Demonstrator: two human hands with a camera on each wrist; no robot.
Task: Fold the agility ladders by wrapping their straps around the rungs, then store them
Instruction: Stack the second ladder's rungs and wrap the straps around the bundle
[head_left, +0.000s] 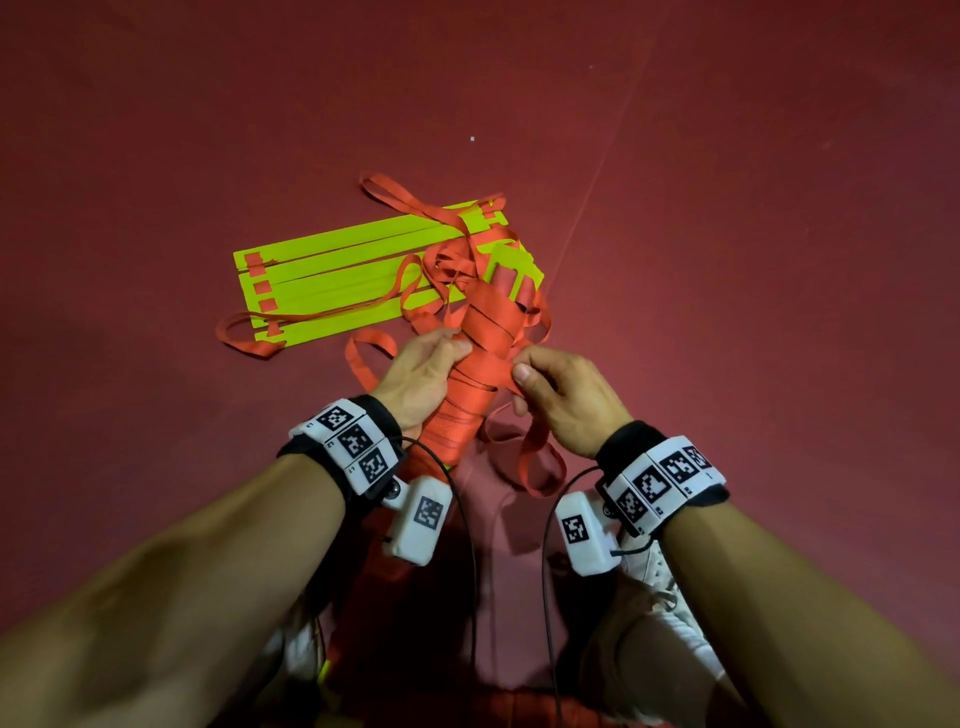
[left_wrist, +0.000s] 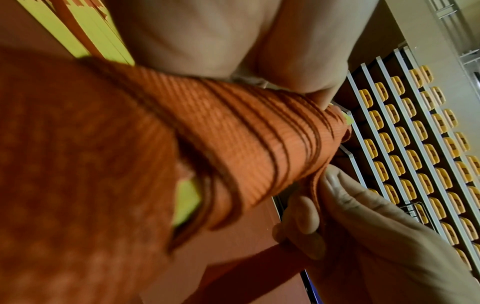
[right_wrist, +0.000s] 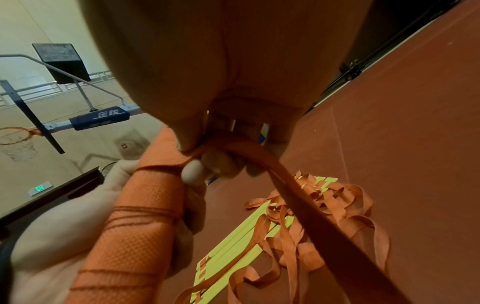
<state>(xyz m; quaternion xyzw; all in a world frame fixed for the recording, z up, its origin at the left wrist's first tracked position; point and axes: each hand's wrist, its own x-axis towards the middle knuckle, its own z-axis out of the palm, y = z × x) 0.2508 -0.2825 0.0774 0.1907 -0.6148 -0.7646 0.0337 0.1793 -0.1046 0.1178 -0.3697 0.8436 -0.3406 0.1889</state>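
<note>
I hold a bundle of ladder rungs (head_left: 480, 358) wound in orange strap, its far end tilted up and away from me. My left hand (head_left: 423, 371) grips the bundle from the left, fingers curled round it (right_wrist: 145, 216). My right hand (head_left: 545, 389) pinches the loose orange strap (right_wrist: 293, 185) against the bundle's right side (left_wrist: 259, 148). The strap's free end loops down to the floor (head_left: 530, 457). A second ladder (head_left: 343, 275) lies flat on the floor beyond, yellow-green rungs side by side with orange straps tangled over its right end (right_wrist: 324, 203).
The red floor (head_left: 727, 260) spreads all round, with a thin seam line running diagonally at the right. My white shoes (head_left: 660, 577) show below my arms. In the wrist views, rows of yellow seats (left_wrist: 428, 154) and a basketball hoop (right_wrist: 15, 133) stand far off.
</note>
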